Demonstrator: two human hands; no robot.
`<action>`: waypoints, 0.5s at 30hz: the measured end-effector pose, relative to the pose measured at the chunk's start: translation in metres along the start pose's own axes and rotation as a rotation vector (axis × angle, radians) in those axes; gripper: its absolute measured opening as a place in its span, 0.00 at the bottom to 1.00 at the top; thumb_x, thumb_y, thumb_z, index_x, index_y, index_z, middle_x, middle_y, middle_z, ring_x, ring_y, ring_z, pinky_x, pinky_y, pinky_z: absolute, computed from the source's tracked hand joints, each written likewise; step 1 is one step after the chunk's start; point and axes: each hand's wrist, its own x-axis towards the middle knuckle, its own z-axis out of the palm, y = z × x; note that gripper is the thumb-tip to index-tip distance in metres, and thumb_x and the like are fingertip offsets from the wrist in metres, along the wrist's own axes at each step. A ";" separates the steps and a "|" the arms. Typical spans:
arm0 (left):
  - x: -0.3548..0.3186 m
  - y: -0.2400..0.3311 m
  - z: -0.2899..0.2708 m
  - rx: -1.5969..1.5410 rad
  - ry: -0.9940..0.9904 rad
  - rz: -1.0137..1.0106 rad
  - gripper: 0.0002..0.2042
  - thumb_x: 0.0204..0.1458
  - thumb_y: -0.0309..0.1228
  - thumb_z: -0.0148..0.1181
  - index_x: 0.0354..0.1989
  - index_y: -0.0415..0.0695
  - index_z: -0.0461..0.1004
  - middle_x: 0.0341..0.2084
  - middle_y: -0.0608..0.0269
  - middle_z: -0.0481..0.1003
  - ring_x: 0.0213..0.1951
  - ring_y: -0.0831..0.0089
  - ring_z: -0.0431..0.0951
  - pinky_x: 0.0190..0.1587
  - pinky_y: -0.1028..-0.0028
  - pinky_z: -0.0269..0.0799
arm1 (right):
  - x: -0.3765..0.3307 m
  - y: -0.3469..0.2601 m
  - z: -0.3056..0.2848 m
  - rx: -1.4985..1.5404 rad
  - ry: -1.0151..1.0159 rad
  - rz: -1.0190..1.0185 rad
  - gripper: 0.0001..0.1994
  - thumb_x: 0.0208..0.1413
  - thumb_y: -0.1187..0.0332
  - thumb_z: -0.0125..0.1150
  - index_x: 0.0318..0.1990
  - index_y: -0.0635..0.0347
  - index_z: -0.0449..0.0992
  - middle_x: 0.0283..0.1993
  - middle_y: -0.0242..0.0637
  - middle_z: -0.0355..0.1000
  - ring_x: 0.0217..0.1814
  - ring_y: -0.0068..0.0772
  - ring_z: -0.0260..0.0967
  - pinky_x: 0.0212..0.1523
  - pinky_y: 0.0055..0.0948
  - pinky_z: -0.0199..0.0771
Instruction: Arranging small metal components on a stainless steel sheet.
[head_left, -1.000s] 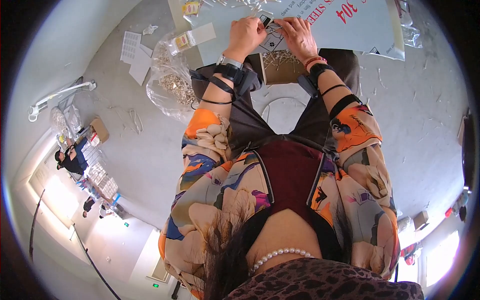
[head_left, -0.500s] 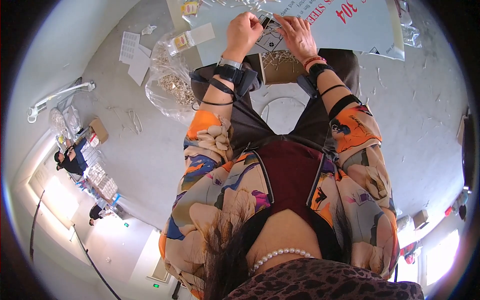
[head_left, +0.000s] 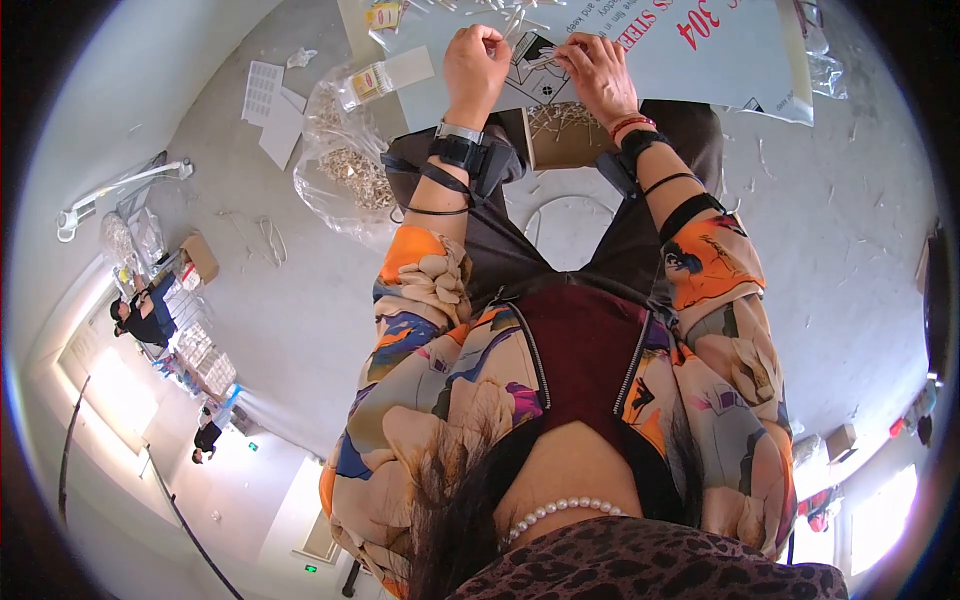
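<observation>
Above the sheet-covered work surface (head_left: 700, 75), my left hand (head_left: 476, 72) is closed in a pinch, with a cotton swab (head_left: 514, 24) standing out by its fingertips. My right hand (head_left: 598, 80) is bent over the sheet, thumb and fingers pinched on white cotton swabs (head_left: 543, 64) that point toward the left hand. How many it grips is hard to make out. More loose cotton swabs (head_left: 470, 6) lie scattered past my hands at the top edge. Left of them are a yellow-labelled clear pack (head_left: 369, 82) and a similar small pack (head_left: 383, 15).
Under the surface's near edge, between my knees, sits a cardboard box (head_left: 562, 150) of swabs. A clear plastic bag (head_left: 345, 175) full of swabs lies on the left. White cards (head_left: 278, 130) and stray swabs are on the floor. A person (head_left: 145, 318) is far off left.
My hands have moved slightly apart, the left one a little left. White swabs now show at the right fingertips. The head view has shifted slightly.
</observation>
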 end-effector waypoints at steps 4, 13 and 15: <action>0.000 0.006 0.001 0.047 -0.064 -0.012 0.05 0.49 0.28 0.67 0.33 0.45 0.78 0.27 0.60 0.78 0.33 0.58 0.79 0.37 0.61 0.75 | -0.001 0.001 -0.001 0.010 0.006 -0.005 0.10 0.65 0.60 0.60 0.51 0.44 0.78 0.52 0.29 0.71 0.59 0.37 0.68 0.61 0.40 0.65; 0.007 -0.003 0.003 0.356 -0.083 0.249 0.04 0.48 0.29 0.67 0.31 0.48 0.78 0.32 0.63 0.77 0.42 0.57 0.77 0.44 0.57 0.72 | 0.000 -0.003 -0.005 0.020 0.016 -0.014 0.09 0.64 0.61 0.61 0.50 0.44 0.78 0.52 0.29 0.72 0.58 0.36 0.69 0.59 0.41 0.66; 0.010 -0.004 0.002 0.308 -0.053 0.261 0.04 0.48 0.29 0.67 0.30 0.48 0.78 0.32 0.62 0.77 0.41 0.57 0.77 0.42 0.57 0.73 | 0.000 -0.003 -0.004 0.029 0.003 -0.014 0.09 0.64 0.61 0.61 0.50 0.44 0.78 0.52 0.29 0.72 0.58 0.36 0.69 0.59 0.41 0.66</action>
